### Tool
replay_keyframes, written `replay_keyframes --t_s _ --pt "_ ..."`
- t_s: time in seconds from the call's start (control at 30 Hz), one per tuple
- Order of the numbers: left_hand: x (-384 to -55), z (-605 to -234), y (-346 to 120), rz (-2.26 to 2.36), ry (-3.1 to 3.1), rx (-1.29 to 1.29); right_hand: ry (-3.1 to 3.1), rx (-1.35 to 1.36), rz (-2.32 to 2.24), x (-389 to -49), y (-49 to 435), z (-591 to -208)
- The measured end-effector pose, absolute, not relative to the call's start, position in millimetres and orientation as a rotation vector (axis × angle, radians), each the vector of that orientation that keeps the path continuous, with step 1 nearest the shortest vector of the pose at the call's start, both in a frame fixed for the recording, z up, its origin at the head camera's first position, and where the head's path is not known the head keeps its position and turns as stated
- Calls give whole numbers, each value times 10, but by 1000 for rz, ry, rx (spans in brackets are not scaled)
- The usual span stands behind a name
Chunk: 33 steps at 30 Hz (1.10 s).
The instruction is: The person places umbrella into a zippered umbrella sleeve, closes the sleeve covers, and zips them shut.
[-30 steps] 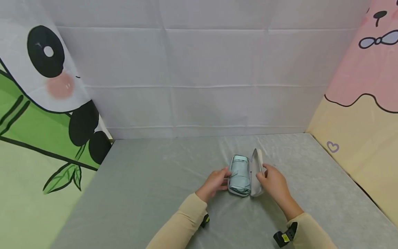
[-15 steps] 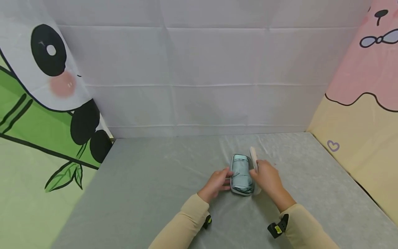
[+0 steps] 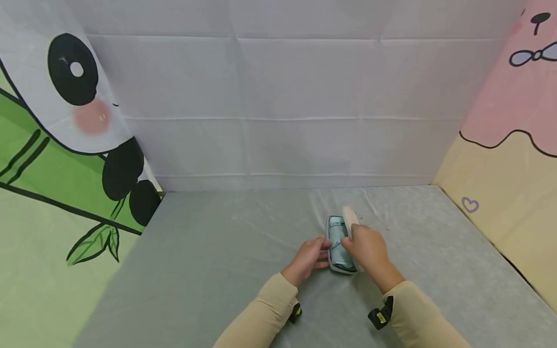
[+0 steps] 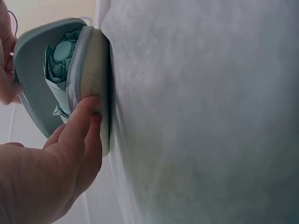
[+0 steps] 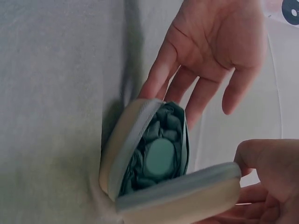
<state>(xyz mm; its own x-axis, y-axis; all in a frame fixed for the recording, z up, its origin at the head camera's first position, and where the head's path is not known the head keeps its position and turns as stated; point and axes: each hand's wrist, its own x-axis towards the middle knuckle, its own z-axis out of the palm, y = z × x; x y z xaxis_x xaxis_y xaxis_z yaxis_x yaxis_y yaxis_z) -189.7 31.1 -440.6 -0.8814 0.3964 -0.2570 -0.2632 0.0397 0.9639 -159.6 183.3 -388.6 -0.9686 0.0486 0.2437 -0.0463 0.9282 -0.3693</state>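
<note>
A zippered case (image 3: 329,227) with a cream shell lies half-open on the grey cloth. Inside it is a folded teal umbrella (image 3: 337,247), whose round handle end (image 5: 160,157) shows in the right wrist view. My right hand (image 3: 370,249) grips the edge of the lid (image 3: 350,216), thumb on the inner side, and the lid leans over the umbrella. On the other side, my left hand (image 3: 306,258) touches the case's outer wall (image 4: 96,70) with extended fingers. Part of the umbrella is hidden behind the lid and right hand in the head view.
Grey cloth (image 3: 226,251) covers the table around the case. A pale creased sheet (image 3: 283,96) hangs behind it. Printed cartoon panels stand left (image 3: 39,232) and right (image 3: 518,193).
My right hand has swung the lid leftwards, from upright to tilted over the umbrella. The left hand stays against the case's side.
</note>
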Motion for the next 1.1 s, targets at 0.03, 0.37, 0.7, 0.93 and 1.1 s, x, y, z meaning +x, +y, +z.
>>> replay_keyframes --t_s 0.03,0.37,0.7,0.93,1.1 --pt "-1894 -4407 317 1893 1865 134 -2834 4 539 -1598 1824 -3898" --pt "-1883 -4431 392 1911 1843 117 -2827 64 372 -1631 1785 -3965" --pt "-1885 -4455 482 1966 1807 59 -2825 65 281 -1663 1747 -4067" --pt "-1901 -4485 542 2034 1800 -1 -2798 97 234 -1668 1711 -4121" --pt "-1914 -4494 559 2058 1770 18 -2787 116 202 -1672 1676 -4148"
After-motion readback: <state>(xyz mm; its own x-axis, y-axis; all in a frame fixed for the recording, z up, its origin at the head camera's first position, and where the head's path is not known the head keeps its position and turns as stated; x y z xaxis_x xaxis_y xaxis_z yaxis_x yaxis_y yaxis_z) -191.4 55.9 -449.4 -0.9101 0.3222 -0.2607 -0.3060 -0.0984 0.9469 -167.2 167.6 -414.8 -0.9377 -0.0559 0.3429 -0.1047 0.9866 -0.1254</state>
